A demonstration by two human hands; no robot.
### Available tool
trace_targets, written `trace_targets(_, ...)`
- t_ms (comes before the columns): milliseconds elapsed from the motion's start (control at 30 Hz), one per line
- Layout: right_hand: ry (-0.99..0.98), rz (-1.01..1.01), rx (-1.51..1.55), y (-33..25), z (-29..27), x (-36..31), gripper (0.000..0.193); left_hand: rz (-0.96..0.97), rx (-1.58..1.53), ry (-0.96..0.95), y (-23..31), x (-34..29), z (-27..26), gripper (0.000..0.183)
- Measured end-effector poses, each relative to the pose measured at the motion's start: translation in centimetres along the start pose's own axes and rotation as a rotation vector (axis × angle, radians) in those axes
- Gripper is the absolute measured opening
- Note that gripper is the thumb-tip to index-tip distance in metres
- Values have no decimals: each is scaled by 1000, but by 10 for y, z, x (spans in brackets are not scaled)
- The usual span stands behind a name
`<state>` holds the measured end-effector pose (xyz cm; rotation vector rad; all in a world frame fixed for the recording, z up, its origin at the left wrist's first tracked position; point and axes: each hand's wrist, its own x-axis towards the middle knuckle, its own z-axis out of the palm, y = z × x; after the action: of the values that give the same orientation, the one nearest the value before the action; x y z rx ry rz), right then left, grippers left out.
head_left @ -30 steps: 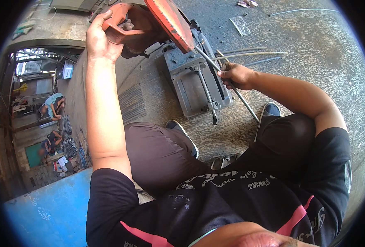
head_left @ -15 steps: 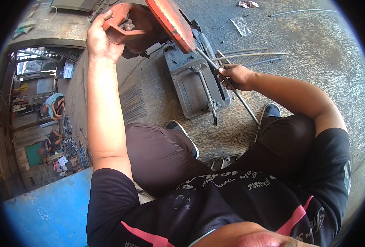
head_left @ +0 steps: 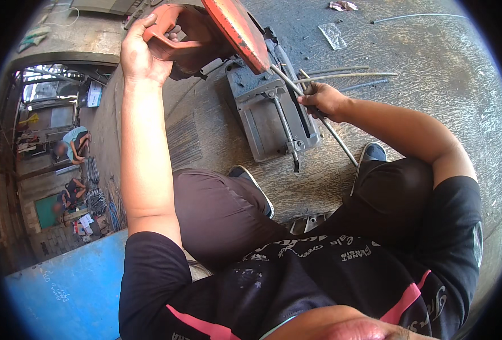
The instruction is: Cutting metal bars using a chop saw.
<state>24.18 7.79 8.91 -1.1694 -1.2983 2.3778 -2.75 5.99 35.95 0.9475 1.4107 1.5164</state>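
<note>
My left hand (head_left: 143, 54) is wrapped round the orange D-shaped handle of a cut-off saw (head_left: 205, 39), at the upper left. Its worn orange guard (head_left: 240, 35) hides the disc. Below, the saw's grey metal base (head_left: 262, 122) rests on the floor, with a clamp screw (head_left: 282, 122) along it. In my right hand (head_left: 325, 101), at the base's right side, a thin metal rod (head_left: 340, 141) is gripped. The rod slants from under the guard down to beside my right shoe. Where its upper end meets the base is hidden.
Several loose rods (head_left: 358, 75) lie on the floor right of the saw, near a clear plastic bag (head_left: 332, 36). A bundle of thin rods (head_left: 184, 141) lies left of the base. A blue panel (head_left: 69, 283) stands lower left. Two people (head_left: 76, 144) crouch farther off at left.
My right hand has shifted slightly up and left along with the rod, whose lower end sits a little higher. My left hand and the saw have hardly moved.
</note>
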Motion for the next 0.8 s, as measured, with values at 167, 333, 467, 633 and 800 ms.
trace_targets(167,130,-47,-135,0,6,2,24,-1,-1,-1,0,-1,2,39)
trace_targets(333,133,-90,-250,2,5,3,23,-9,-12,-7,0,-1,0,39)
trace_targets(467,83,-112,-257,0,1,3,22,-27,-34,-20,2,1,-1,39)
trace_targets(633,10,-115,-216,-6,2,-5,17,1,-34,17,2,-2,3,40)
trace_targets(800,-117,-76,-59,-9,5,-10,12,-5,-11,26,2,-4,3,40)
